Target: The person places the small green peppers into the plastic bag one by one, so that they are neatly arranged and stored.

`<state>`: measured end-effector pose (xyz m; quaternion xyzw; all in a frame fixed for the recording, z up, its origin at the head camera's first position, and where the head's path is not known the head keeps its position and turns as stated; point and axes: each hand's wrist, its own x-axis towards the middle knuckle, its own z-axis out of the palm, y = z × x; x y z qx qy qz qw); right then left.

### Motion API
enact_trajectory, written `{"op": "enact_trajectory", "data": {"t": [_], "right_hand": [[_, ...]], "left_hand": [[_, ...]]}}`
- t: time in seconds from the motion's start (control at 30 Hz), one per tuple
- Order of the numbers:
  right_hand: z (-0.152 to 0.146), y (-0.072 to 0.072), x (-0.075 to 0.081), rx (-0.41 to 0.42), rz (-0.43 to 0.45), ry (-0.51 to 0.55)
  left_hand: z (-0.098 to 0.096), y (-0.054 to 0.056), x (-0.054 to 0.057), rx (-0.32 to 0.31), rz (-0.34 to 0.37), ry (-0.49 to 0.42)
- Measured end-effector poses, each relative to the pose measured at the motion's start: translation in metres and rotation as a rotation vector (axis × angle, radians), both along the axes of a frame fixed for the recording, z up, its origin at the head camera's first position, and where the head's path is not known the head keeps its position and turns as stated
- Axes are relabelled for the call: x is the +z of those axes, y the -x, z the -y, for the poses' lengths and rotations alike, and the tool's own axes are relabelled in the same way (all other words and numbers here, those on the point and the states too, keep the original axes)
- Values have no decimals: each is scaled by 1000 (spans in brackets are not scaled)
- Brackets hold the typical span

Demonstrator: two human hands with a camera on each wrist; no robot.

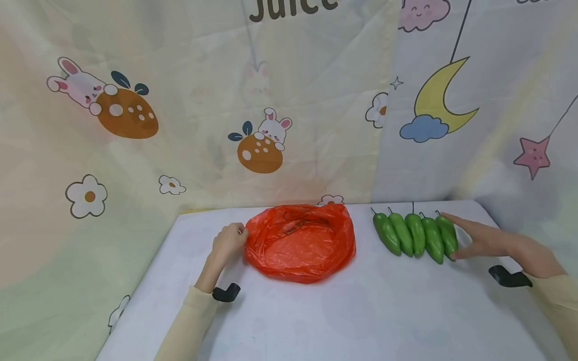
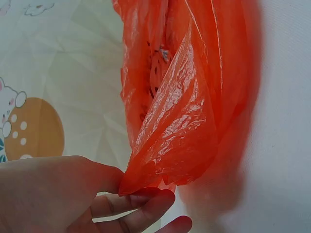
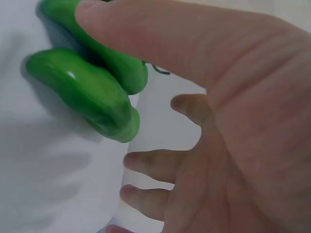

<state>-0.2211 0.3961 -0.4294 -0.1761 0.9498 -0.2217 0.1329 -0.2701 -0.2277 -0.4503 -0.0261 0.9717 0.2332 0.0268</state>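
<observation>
A red plastic bag (image 1: 300, 248) lies with its mouth spread wide on the white table. My left hand (image 1: 229, 244) pinches the bag's left rim between thumb and fingers, as the left wrist view shows with the bag (image 2: 180, 121) and the hand (image 2: 73, 194). Several green peppers (image 1: 415, 233) lie side by side to the right of the bag, stems away from me. At the rightmost pepper (image 1: 446, 233) my right hand (image 1: 485, 238) is spread, thumb and fingers apart. In the right wrist view the hand (image 3: 218, 121) is beside the peppers (image 3: 82, 87); whether it touches one I cannot tell.
The white tabletop (image 1: 316, 321) stretches toward me in front of the bag and peppers. A printed cloth (image 1: 203, 100) with cartoon rabbits, flowers and a moon hangs behind the table's far edge. Each wrist carries a black strap-like piece (image 1: 227, 293).
</observation>
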Motion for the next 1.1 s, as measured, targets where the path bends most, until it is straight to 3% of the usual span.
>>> {"op": "enact_trajectory", "data": {"t": [0.37,0.9,1.1], "right_hand": [[-4,14,5,14,153,-53],[0,24,-2,-13,242,-103],[1,25,-6,-21,225,-131]], "left_hand": [[-3,-1,0,6,12,-5],[-6,-1,1,14,8,-22],[-5,-2,2,26,2,-16]]}}
